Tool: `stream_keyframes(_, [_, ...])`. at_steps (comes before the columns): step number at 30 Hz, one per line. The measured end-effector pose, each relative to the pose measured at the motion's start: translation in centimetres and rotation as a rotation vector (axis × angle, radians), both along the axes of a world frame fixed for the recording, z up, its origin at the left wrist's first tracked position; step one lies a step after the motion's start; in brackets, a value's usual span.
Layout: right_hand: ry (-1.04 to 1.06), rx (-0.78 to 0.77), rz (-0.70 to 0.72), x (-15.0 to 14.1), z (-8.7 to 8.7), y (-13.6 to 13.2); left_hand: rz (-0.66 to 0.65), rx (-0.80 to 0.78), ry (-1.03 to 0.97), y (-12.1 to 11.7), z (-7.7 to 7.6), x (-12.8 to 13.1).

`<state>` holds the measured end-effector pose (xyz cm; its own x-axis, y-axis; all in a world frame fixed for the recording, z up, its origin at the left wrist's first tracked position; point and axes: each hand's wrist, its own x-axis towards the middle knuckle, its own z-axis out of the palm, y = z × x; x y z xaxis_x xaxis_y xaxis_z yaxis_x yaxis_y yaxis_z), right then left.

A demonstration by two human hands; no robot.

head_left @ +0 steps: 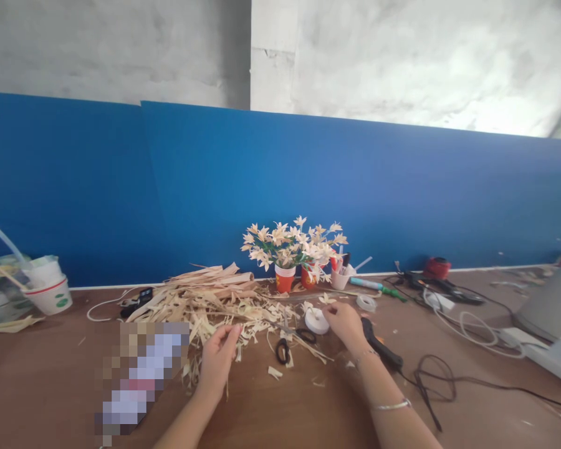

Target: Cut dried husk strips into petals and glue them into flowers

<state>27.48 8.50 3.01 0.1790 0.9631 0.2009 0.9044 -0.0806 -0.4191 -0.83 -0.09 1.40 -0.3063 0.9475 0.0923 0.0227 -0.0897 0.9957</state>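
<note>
- Our left hand hangs just off the near edge of the husks, thumb and forefinger drawn together; we cannot tell whether a thin strip sits between them.
- Our right hand is bent over beside the white roll, fingertips bunched close to a loose flower. Whether they pinch anything, we cannot tell.
- The roll lies flat between our hands, nearer the right one; the scissors lie just left of it, their handles towards us.
- We judge the step in hand to be fine fingertip work on small flower parts, with finished-looking flowers standing in the red cups behind.
- The next move, as we read it, calls for a light pinch and both hands brought nearer each other, since dry husk looks likely to split if squeezed.
- We should mind the glue gun beside our right wrist: a sideways swing could knock it.
</note>
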Motion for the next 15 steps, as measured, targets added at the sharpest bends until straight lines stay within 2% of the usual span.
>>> stream_keyframes(8, [-0.168, -0.169, -0.073, -0.8, 1.9, -1.6, 0.003, 0.056, -0.016, 0.2, -0.3, -0.2])
stream_keyframes(15, [-0.244, -0.230, 0.125, -4.4, 2.5, -3.1, 0.080, 0.104, 0.036, 0.2, -0.3, -0.6])
